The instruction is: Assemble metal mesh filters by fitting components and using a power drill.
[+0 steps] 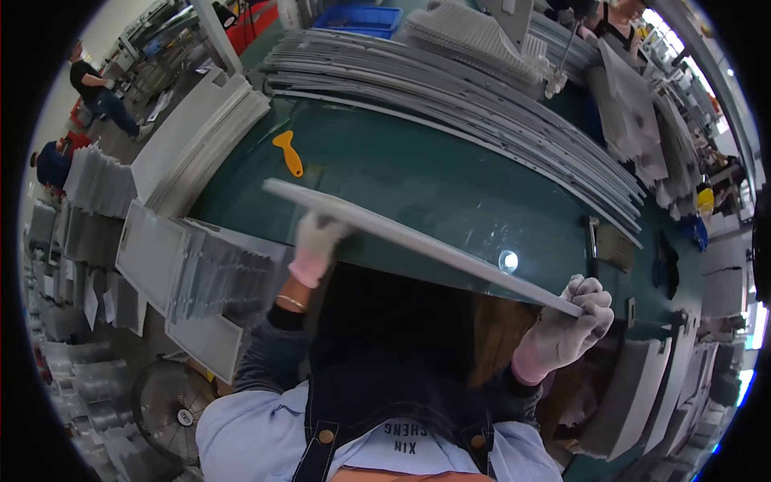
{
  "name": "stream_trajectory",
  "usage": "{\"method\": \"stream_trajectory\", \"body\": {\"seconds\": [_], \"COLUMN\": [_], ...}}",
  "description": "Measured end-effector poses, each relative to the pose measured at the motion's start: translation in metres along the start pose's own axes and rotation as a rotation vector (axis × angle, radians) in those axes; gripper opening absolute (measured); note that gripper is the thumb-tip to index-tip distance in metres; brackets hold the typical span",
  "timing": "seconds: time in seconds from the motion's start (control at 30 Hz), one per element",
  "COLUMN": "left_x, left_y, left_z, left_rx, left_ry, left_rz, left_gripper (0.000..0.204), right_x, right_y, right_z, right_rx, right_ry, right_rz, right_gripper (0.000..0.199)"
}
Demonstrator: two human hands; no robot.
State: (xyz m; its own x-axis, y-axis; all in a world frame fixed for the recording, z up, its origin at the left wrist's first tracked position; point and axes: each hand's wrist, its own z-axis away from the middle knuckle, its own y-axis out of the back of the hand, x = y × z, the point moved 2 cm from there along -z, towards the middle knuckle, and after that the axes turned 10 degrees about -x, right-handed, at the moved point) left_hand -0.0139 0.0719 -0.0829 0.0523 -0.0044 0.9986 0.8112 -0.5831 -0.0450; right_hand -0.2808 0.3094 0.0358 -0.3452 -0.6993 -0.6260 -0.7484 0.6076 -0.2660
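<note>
I hold a long flat grey panel [426, 241] edge-on above the near edge of the green worktable [450, 185]. My left hand [315, 245], in a white glove with a pink cuff, grips the panel near its left end. My right hand [566, 325], gloved the same way, grips its right end. The panel slants from upper left to lower right across my body.
A long row of grey frame strips [482, 104] lies along the table's far side. An orange scraper [287, 153] lies on the table. Stacks of mesh panels [193, 145] stand at the left, more [634, 112] at the right. A fan [169, 406] sits on the floor. People stand far left.
</note>
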Motion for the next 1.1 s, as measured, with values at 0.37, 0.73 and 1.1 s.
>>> {"method": "stream_trajectory", "body": {"seconds": [0.37, 0.73, 1.1], "left_x": [0.052, 0.100, 0.153], "left_y": [0.093, 0.051, -0.208], "left_z": [-0.120, -0.123, -0.093], "left_rx": [0.103, -0.478, -1.688], "left_ry": [0.597, -0.043, 0.205], "left_rz": [-1.324, -1.361, -2.167], "left_gripper": [0.060, 0.025, 0.051], "right_x": [0.011, 0.011, 0.012], "right_y": [0.024, 0.056, 0.055], "right_z": [0.020, 0.025, 0.027], "right_rx": [0.010, 0.094, 0.225], "right_ry": [0.010, 0.004, 0.097], "right_rz": [0.129, 0.117, 0.305], "right_gripper": [0.019, 0.030, 0.035]}}
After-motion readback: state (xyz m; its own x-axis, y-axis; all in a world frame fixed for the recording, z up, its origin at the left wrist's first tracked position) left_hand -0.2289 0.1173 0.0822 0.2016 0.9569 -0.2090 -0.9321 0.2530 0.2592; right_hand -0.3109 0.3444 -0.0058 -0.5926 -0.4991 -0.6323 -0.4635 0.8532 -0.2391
